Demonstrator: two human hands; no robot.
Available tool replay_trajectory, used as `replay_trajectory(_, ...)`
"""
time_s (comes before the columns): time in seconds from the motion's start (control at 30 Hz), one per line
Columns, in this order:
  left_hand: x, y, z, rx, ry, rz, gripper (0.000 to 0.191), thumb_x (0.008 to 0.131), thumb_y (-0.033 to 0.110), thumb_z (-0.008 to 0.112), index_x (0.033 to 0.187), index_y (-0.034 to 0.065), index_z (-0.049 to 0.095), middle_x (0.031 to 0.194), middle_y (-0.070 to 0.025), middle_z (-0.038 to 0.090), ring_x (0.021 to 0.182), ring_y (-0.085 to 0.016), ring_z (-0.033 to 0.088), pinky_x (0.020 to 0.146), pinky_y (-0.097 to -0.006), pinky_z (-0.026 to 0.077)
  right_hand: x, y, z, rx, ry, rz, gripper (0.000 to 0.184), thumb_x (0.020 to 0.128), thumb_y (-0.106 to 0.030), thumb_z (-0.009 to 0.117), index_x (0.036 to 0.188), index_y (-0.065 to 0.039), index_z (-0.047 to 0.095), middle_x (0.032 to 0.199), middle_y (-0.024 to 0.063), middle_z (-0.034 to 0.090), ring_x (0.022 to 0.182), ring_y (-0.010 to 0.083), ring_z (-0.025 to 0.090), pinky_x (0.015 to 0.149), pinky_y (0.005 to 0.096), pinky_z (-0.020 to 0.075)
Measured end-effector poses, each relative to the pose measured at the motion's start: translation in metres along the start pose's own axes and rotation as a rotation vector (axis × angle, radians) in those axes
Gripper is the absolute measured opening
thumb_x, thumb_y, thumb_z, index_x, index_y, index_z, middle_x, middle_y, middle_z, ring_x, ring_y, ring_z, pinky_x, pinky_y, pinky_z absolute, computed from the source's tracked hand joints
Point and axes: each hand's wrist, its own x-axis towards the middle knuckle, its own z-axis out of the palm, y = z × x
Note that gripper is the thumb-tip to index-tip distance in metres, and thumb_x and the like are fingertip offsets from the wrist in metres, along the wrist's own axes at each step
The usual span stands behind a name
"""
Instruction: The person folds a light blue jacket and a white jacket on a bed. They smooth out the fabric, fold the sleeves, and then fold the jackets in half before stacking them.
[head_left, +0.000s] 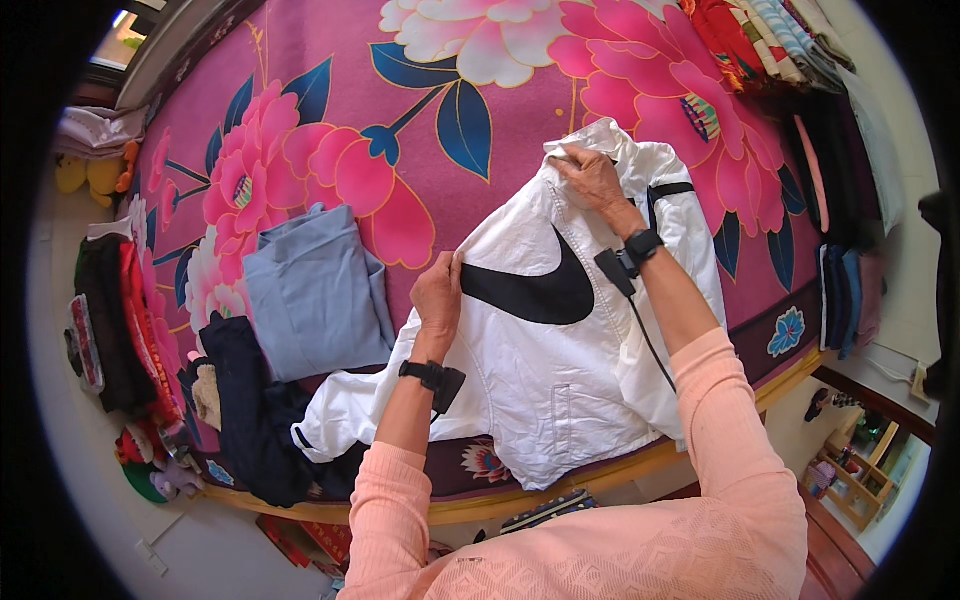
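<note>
A white jacket with a large black Nike swoosh lies spread before me. My left hand pinches its fabric at the shoulder and sleeve side, near the tip of the swoosh. Up by the collar, my right hand grips the cloth between thumb and fingers. One white sleeve trails to the left, its cuff over dark navy clothing. The other sleeve, with a black stripe, lies on the right side, partly behind my right forearm.
Folded light-blue cloth lies left of the jacket on the pink floral bedspread. Stacked folded textiles line the far right edge, with more folded clothes below. Clothes and stuffed toys sit along the left. A yellow bed edge runs near my body.
</note>
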Motion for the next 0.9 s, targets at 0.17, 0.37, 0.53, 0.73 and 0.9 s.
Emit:
replay_trajectory(0.17, 0.012, -0.007, -0.001, -0.019, -0.053, -0.026, 0.036, 0.097, 0.041, 0.060, 0.091, 0.0056, 0.065, 0.076, -0.0222, 0.063, 0.073, -0.042, 0.062, 0.063, -0.0465, 0.046, 0.001, -0.007, 0.027, -0.192, 0.089, 0.027, 0.030, 0.089, -0.040, 0.067, 0.086, -0.010, 0.068, 0.086, 0.0136, 0.072, 0.085, 0.0363, 0.068, 0.074, 0.0460, 0.0522)
replay_trajectory(0.37, 0.003, -0.042, -0.059, -0.172, -0.596, 0.004, 0.055, 0.082, 0.051, 0.075, 0.095, -0.0017, 0.067, 0.077, -0.0211, 0.065, 0.074, -0.039, 0.064, 0.069, -0.0465, 0.047, 0.018, -0.007, -0.023, 0.108, -0.461, 0.179, 0.055, 0.083, -0.056, 0.071, 0.091, -0.002, 0.072, 0.085, 0.0163, 0.068, 0.081, 0.0234, 0.065, 0.073, 0.0379, 0.0480)
replay_trajectory(0.53, -0.018, -0.060, -0.082, -0.266, -0.718, -0.014, 0.046, 0.086, 0.038, 0.076, 0.100, -0.0042, 0.066, 0.081, -0.0150, 0.068, 0.074, -0.023, 0.062, 0.070, -0.0398, 0.048, 0.027, -0.008, -0.049, 0.085, -0.766, 0.351, 0.072, 0.071, -0.063, 0.077, 0.096, 0.004, 0.070, 0.091, 0.0124, 0.066, 0.080, 0.0212, 0.061, 0.070, 0.0369, 0.0457)
replay_trajectory(0.73, -0.033, -0.088, -0.097, -0.356, -0.485, -0.309, 0.028, 0.092, 0.022, 0.072, 0.092, -0.0048, 0.064, 0.073, -0.0001, 0.057, 0.070, -0.008, 0.047, 0.064, -0.0303, 0.045, 0.022, -0.004, -0.014, 0.500, -0.543, 0.405, 0.049, 0.088, -0.052, 0.070, 0.085, -0.003, 0.067, 0.071, 0.0051, 0.059, 0.073, 0.0156, 0.057, 0.063, 0.0349, 0.0445)
replay_trajectory(0.9, -0.036, -0.106, -0.110, -0.150, -0.624, -0.265, 0.043, 0.088, 0.035, 0.075, 0.101, -0.0048, 0.067, 0.082, -0.0088, 0.066, 0.077, -0.015, 0.058, 0.072, -0.0340, 0.049, 0.022, -0.008, 0.012, 0.155, -0.481, 0.231, 0.056, 0.085, -0.053, 0.072, 0.085, 0.003, 0.068, 0.078, 0.0123, 0.064, 0.075, 0.0192, 0.058, 0.072, 0.0392, 0.0474)
